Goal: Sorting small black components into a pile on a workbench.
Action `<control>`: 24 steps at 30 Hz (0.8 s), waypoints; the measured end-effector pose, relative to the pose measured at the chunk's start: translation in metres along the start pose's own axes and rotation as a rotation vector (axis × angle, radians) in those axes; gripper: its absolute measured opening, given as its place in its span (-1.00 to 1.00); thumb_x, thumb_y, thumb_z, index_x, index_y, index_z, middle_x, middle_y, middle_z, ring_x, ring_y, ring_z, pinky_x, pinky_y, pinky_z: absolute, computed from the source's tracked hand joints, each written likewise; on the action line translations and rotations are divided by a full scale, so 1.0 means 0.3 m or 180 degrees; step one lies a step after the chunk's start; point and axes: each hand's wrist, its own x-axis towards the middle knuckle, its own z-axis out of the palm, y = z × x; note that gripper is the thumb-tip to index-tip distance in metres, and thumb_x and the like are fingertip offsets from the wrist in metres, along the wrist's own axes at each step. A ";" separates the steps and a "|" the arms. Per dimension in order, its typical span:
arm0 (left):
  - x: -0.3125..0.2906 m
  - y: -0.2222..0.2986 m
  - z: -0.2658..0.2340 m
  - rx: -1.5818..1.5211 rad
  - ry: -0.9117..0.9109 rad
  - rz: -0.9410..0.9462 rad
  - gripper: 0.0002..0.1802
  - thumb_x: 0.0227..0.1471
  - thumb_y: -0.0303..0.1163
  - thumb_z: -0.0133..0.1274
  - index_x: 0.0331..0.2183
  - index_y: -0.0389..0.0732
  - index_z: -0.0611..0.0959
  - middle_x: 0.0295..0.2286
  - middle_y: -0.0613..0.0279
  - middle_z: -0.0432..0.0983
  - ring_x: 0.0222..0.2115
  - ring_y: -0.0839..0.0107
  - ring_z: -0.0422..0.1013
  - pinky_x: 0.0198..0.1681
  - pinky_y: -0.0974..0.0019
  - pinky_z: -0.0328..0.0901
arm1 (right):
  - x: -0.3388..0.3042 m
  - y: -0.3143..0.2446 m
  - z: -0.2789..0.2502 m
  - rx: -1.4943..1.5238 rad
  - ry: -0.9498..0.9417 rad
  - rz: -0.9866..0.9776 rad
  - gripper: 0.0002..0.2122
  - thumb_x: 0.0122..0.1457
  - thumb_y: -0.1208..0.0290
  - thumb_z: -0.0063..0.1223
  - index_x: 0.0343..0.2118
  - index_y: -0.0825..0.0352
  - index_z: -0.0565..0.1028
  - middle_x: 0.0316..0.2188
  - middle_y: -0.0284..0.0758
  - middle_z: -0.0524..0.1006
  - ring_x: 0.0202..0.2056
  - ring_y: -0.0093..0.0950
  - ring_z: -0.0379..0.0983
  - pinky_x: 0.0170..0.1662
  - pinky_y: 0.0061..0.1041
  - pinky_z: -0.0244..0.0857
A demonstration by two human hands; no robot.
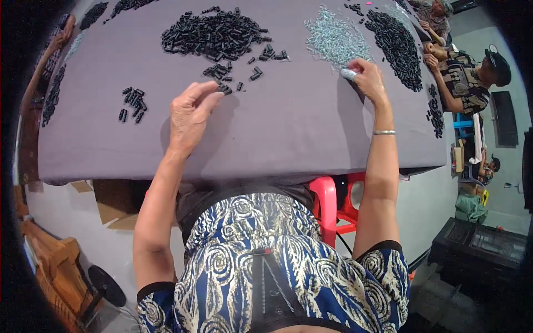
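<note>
The left hand (191,114) hangs over the purple-grey cloth on the desk (277,130), thumb and forefinger drawn close together at a small loose cluster of black cylinders (217,70); whether it pinches one of them I cannot tell. The right hand (371,83) is at the lower edge of the silvery heap (336,39), its thumb and finger nearly closed around something whitish (348,74), too small to make out as a held piece or a fingertip cover. Beyond the cluster lies the big black heap (214,34), and left of the left hand a small separate group of black cylinders (133,104) rests on the cloth. The cylinders look light, stiff and smooth, probably hard plastic, so they should roll or slip if pinched off-centre; a thumb-and-finger hold across the middle, ends left free, seems best. The silvery bits look finer, likely metal, and apt to cling or tangle, so they are better picked one at a time from the loose rim of the heap than from its thick centre
</note>
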 end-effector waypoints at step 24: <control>0.003 0.007 -0.006 0.0034 0.0014 0.0033 -0.82 -0.04 -0.50 0.13 -0.31 -0.33 0.63 -0.50 0.37 0.41 -0.48 0.62 0.34 -0.39 0.55 0.24 | -0.047 -0.242 0.013 0.1056 -0.1131 -0.0347 -0.88 0.03 0.45 0.18 -0.43 0.39 0.53 -0.60 -0.50 0.45 -0.53 -0.71 0.30 -0.46 -0.68 0.18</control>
